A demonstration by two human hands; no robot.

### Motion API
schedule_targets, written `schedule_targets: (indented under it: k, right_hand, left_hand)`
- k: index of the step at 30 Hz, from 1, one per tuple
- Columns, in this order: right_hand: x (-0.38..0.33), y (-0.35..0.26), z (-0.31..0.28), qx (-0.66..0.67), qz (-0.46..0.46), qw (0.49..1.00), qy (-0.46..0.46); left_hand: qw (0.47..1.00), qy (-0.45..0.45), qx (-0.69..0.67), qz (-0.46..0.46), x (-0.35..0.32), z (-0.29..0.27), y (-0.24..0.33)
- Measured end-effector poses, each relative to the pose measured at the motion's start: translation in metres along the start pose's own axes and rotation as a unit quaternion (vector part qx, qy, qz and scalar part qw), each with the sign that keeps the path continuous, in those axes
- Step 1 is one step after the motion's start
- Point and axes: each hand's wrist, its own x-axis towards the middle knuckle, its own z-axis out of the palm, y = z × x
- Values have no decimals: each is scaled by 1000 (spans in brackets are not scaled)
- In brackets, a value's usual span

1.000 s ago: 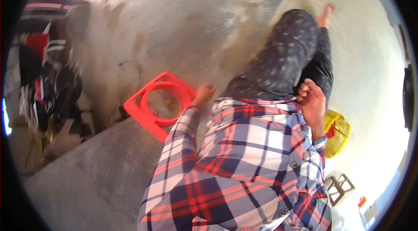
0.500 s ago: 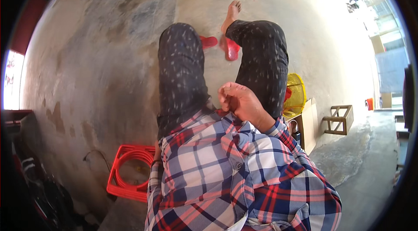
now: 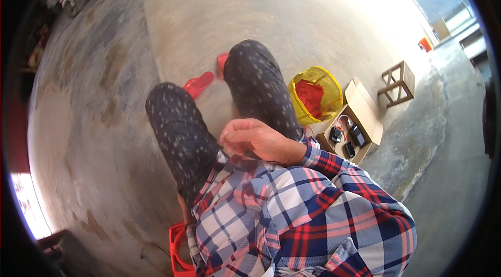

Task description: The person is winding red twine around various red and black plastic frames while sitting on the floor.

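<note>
Hands, two: the right hand (image 3: 249, 137) is hanging over the lap, its fingers curling loosely, though I cannot tell whether they are gripping anything; the left hand (image 3: 182, 206) is mostly hiding beside the left thigh, so I cannot tell how its fingers are standing.
Red frame (image 3: 174, 245), one: sitting at the person's left side, just below the left hand, partly disappearing behind the sleeve.
Yellow container (image 3: 331, 90), one: standing beside the right thigh, holding red material (image 3: 309, 97).
Cardboard box (image 3: 364, 103), one: lying open beside the container, holding three dark items (image 3: 357, 136).
Wooden stool (image 3: 409, 83), one: standing near the box.
Red slippers (image 3: 198, 85), two: lying by the knees.
</note>
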Motion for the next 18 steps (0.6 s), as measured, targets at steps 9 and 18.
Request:
schedule_targets:
  k: [9, 18]
  right_hand:
    - [-22, -50, -30, 70, -158, 984, 46]
    - [-72, -114, -149, 183, -320, 920, 134]
  left_hand:
    - [984, 103, -141, 43, -9, -54, 162]
    - [951, 215, -173, 139, 9, -72, 317]
